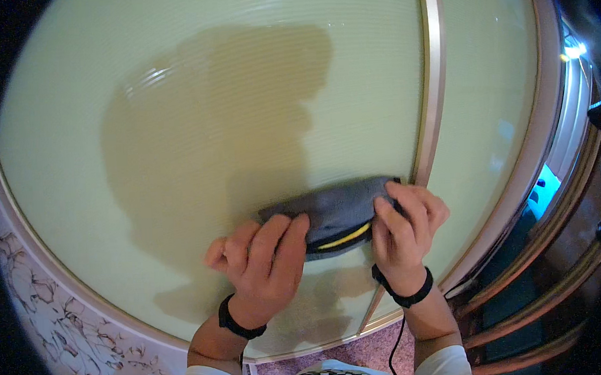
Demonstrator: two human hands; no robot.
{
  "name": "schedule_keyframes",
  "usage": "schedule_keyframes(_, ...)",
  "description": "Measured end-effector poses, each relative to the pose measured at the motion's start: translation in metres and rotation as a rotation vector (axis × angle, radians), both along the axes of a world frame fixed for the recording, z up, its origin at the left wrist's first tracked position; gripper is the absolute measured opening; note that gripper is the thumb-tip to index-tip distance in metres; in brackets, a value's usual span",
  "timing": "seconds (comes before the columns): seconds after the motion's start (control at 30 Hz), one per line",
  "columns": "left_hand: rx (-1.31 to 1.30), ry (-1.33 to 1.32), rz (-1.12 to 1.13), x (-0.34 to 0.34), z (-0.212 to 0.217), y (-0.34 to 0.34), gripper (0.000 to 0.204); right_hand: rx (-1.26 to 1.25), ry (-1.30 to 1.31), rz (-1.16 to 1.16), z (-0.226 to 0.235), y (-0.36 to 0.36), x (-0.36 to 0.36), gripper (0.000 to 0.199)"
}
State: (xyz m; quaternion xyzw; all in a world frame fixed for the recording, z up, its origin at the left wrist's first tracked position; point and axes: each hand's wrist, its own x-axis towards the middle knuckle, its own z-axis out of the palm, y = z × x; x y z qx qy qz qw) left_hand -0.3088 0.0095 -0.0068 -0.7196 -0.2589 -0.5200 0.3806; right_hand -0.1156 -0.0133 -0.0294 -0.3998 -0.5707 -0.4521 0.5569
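A grey fabric pouch (pixel 335 206) is held between my two hands, its long side running across in front of me. Along the near side a dark slit gapes, and a yellow strip (pixel 346 238) shows inside it; whether it is lining or contents I cannot tell. My left hand (pixel 266 256) grips the left end, fingers bent over the cloth. At the other end my right hand (pixel 406 230) pinches the fabric, with the thumb partly hidden. Both wrists wear a black band. Beneath lies a pale green, glossy tabletop (pixel 371 117).
A metal strip (pixel 433 81) crosses the tabletop on the right. Curved wooden slats (pixel 540 311) stand beyond its right edge, near a bright light (pixel 574 50). A thin black cable (pixel 399 347) hangs by the near edge. Flower-patterned surface (pixel 65 325) lies at lower left.
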Motion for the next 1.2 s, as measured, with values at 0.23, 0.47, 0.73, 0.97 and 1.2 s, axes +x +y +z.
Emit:
schedule_keyframes(0.23, -0.080, 0.188, 0.055, -0.048, -0.069, -0.012, 0.023, -0.181, -0.094, 0.093, -0.074, -0.014, -0.018, 0.020)
schedule_keyframes(0.47, -0.033, 0.062, 0.080, -0.066, -0.018, -0.003, 0.024, -0.160, -0.104, 0.041, -0.017, -0.005, -0.044, 0.023)
schedule_keyframes(0.73, -0.046, -0.013, 0.116, -0.099, -0.023, -0.006, 0.027, -0.255, -0.082, 0.093, -0.032, -0.004, -0.085, 0.028)
schedule_keyframes(0.97, -0.137, -0.113, 0.172, -0.134, -0.064, -0.014, 0.026, -0.274, -0.272, 0.003, -0.049, -0.003, -0.113, 0.025)
schedule_keyframes(1.2, 0.010, -0.243, 0.225, -0.173, -0.002, -0.003, 0.029, -0.248, -0.172, 0.133, 0.011, 0.013, -0.178, 0.033)
